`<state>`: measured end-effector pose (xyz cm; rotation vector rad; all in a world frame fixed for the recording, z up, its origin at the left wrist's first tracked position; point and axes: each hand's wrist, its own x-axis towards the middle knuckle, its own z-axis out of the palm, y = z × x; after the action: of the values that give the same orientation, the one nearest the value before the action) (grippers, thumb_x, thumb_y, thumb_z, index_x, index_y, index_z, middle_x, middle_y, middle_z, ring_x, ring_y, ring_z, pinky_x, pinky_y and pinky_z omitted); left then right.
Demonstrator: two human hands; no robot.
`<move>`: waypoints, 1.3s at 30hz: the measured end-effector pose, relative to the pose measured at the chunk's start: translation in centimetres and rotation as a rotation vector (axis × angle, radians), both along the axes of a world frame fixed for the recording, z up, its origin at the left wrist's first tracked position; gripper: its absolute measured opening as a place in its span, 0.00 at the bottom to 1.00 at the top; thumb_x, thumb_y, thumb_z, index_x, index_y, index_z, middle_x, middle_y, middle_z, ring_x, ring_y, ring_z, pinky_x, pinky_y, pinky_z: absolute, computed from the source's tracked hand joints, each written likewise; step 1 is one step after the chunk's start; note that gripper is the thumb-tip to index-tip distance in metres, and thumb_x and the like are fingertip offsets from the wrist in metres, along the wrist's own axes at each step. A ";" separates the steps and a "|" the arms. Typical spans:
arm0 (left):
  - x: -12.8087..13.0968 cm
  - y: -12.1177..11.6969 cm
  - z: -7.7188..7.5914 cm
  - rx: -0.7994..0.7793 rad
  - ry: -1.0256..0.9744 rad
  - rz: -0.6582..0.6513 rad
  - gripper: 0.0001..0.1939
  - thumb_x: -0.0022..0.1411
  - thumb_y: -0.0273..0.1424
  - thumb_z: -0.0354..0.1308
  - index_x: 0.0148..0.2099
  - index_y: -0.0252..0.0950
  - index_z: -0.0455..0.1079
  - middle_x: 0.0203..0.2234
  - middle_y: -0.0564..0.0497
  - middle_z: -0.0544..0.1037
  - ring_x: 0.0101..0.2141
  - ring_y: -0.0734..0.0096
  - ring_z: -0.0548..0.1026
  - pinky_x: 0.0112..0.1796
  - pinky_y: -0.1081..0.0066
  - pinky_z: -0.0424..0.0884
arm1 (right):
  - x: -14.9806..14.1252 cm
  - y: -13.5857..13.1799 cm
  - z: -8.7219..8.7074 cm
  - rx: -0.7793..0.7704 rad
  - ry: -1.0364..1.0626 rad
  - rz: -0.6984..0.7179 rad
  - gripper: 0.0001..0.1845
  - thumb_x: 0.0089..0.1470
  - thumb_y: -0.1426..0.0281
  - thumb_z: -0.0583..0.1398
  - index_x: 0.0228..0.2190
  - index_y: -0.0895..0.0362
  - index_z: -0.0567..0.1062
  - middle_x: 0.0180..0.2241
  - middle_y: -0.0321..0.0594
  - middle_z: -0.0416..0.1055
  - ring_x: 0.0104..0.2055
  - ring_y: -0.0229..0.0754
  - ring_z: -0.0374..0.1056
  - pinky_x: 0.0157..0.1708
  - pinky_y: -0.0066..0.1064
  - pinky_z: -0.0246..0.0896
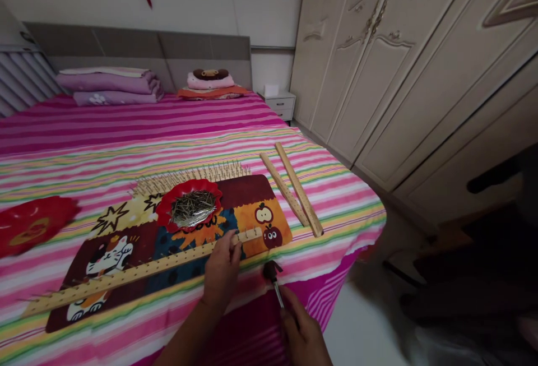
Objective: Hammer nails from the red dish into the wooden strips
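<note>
My left hand [221, 269] rests over a long wooden strip [163, 263] that lies aslant across a patterned mat [145, 287]. Its thumb and forefinger are pinched together at the strip; whatever is between them is too small to make out. Nails stand up from the strip at both ends, and a row of holes runs between. In my right hand [303, 327] is a hammer [274, 277], gripped by the handle, its head raised just right of the strip's near end. A red scalloped bowl [163, 212] full of loose nails [193, 207] sits on the mat behind the strip.
Behind the bowl, several nail-studded strips [197, 174] lie side by side. Two more wooden strips [299, 189] rest to the right on the striped bedsheet [332, 200]. A red dish [36, 223] is at the left. The bed's edge drops off at right, facing a wardrobe [357, 58].
</note>
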<state>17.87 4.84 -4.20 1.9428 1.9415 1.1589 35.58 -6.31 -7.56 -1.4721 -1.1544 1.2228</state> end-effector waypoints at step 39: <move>0.4 0.0 1.8 -0.168 -0.129 0.028 0.16 0.58 0.38 0.49 0.46 0.37 0.69 0.29 0.51 0.79 0.30 0.69 0.76 0.34 0.71 0.70 | -1.8 6.9 9.5 0.163 -0.047 0.177 0.21 0.58 0.66 0.50 0.53 0.55 0.65 0.15 0.27 0.58 0.15 0.34 0.55 0.16 0.23 0.53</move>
<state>18.22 4.85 -2.41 1.7184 1.9371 1.0618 33.76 0.59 1.98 -1.3055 -1.4067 1.1863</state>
